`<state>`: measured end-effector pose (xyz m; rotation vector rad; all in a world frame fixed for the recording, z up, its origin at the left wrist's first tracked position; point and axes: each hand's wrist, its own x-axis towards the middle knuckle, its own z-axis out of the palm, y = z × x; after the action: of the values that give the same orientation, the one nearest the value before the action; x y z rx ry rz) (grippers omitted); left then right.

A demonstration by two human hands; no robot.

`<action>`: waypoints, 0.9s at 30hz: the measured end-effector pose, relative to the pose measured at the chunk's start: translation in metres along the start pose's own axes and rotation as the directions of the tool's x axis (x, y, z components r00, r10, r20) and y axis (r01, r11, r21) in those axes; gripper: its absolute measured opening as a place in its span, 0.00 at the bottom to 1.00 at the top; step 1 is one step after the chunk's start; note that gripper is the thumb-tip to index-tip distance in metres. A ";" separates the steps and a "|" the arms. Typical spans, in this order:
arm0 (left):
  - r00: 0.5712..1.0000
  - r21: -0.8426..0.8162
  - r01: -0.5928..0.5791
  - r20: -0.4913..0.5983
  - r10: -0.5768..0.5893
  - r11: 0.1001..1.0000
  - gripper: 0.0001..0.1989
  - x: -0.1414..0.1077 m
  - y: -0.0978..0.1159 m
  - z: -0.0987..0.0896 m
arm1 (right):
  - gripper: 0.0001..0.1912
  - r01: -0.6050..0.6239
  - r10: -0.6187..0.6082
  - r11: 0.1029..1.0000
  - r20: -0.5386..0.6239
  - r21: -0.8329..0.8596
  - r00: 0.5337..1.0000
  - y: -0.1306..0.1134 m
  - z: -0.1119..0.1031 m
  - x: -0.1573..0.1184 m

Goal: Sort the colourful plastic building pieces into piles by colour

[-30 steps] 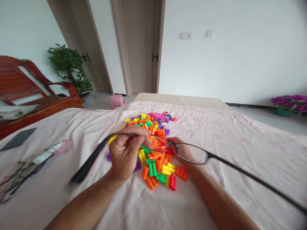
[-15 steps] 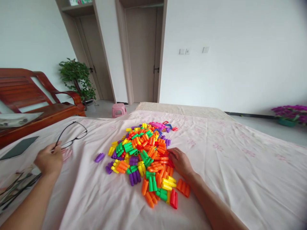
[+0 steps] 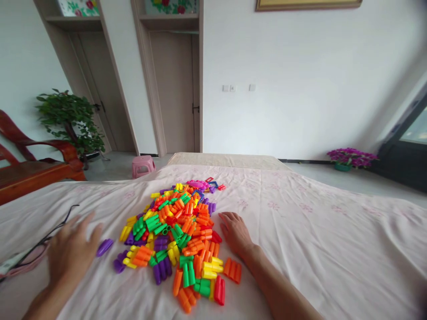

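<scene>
A heap of plastic building blocks (image 3: 188, 271) in orange, green, yellow, purple and red lies on the pale cloth (image 3: 300, 266). My left hand (image 3: 70, 251) hovers left of the heap, fingers spread and slightly blurred, with nothing in it. Just beyond its thumb lies a single purple block (image 3: 105, 247). Partly behind that hand, black-framed eyeglasses (image 3: 45, 240) rest on the cloth at the far left. On the heap's right side, my right hand (image 3: 236, 233) lies palm down with its fingers loosely extended, close to a red block (image 3: 216, 237) and holding nothing visible.
At the far end of the heap are a pink piece (image 3: 198, 184) and blue frame-shaped pieces (image 3: 213, 184). Beyond the cloth stand a pink stool (image 3: 143, 166), a wooden bench (image 3: 63, 153), a potted plant (image 3: 68, 120) and purple flowers (image 3: 352, 158).
My left hand has let go of the eyeglasses, which now lie at the left, and its fingers have spread. My right hand has drawn slightly away from the heap. The view has turned right.
</scene>
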<state>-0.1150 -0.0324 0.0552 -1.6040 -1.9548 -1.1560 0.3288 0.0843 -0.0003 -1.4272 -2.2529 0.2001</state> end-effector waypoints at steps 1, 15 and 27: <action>0.996 0.052 -0.083 0.024 0.082 0.995 0.20 -0.008 0.031 0.009 | 0.21 -0.026 0.026 0.999 -0.001 -0.040 1.000 0.005 -0.002 0.000; 0.429 -0.401 -0.653 0.504 0.750 0.643 0.21 -0.086 0.245 0.081 | 0.38 -0.004 0.008 0.999 0.089 -0.036 0.996 0.006 0.003 0.050; 0.905 -0.014 -0.290 0.322 0.279 0.957 0.13 -0.022 0.226 0.117 | 0.19 0.073 -0.066 0.992 0.070 -0.100 0.995 0.007 -0.009 0.054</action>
<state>0.1278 0.0487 0.0508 -2.0836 -1.8228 -0.7806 0.3197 0.1339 0.0212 -1.4102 -2.3936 0.1121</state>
